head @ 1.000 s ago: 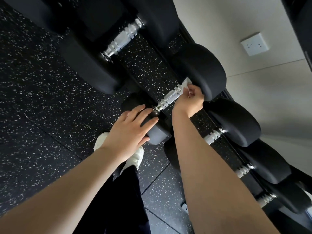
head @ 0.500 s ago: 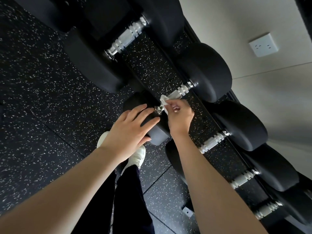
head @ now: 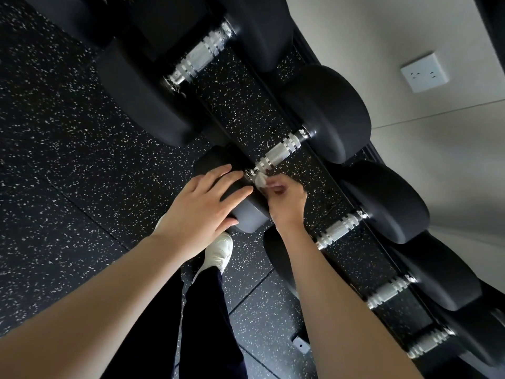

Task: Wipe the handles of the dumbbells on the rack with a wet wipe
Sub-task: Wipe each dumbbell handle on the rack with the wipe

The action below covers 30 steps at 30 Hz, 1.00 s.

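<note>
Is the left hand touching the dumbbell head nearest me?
Touching. The head view shows the left hand lying flat on the near dumbbell head, fingers spread over its top.

A row of black round-headed dumbbells [head: 325, 113] lies side by side across the rack [head: 306, 42], their ribbed chrome handles [head: 281, 151] spanning its two rails, and a crumpled white wet wipe [head: 261, 181] presses against the near end of one handle.

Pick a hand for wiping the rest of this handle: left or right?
Right. The right hand already pinches the wet wipe at the handle's near end. The left hand lies flat on the near dumbbell head.
</note>
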Available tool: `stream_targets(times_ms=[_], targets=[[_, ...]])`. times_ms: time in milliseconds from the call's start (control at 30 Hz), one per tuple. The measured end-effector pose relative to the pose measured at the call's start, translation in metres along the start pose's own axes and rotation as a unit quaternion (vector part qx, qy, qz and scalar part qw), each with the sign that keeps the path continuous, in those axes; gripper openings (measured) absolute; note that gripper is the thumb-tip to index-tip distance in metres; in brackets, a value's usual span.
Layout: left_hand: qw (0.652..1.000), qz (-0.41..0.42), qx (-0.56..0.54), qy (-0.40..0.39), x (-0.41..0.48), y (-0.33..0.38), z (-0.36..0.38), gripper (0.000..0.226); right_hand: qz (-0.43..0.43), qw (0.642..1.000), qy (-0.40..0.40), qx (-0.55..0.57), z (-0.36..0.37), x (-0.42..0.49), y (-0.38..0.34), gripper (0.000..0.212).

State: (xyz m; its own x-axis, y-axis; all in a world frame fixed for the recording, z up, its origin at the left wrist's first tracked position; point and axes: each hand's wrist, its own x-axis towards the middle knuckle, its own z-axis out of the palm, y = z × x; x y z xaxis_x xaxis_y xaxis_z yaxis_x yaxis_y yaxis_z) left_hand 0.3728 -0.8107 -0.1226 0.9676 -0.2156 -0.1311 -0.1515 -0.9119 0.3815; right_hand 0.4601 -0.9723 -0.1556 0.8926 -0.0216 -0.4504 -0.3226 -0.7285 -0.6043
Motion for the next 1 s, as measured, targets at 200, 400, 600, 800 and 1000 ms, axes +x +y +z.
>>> stream_targets(times_ms=[200, 400, 600, 800, 1000], targets=[[1.0, 0.001, 0.003, 0.005, -0.001, -0.001, 0.005, 0.06, 0.07, 0.991, 0.051, 0.1, 0.01, -0.002, -0.002, 0.018], [1.0, 0.006, 0.002, 0.008, 0.0, 0.0, 0.005, 0.06, 0.071, 0.98, 0.123, 0.141, 0.006, 0.001, -0.012, 0.016], [1.0, 0.002, 0.004, 0.006, -0.001, 0.001, 0.004, 0.06, 0.071, 0.967, 0.19, 0.154, 0.002, 0.011, -0.02, 0.01], [1.0, -0.007, -0.002, 0.003, -0.001, 0.002, 0.003, 0.061, 0.089, 0.943, 0.265, 0.182, -0.016, 0.041, -0.035, 0.011], [1.0, -0.01, 0.001, 0.003, -0.001, 0.003, 0.003, 0.06, 0.154, 0.904, 0.283, 0.282, -0.015, 0.05, -0.037, 0.012]])
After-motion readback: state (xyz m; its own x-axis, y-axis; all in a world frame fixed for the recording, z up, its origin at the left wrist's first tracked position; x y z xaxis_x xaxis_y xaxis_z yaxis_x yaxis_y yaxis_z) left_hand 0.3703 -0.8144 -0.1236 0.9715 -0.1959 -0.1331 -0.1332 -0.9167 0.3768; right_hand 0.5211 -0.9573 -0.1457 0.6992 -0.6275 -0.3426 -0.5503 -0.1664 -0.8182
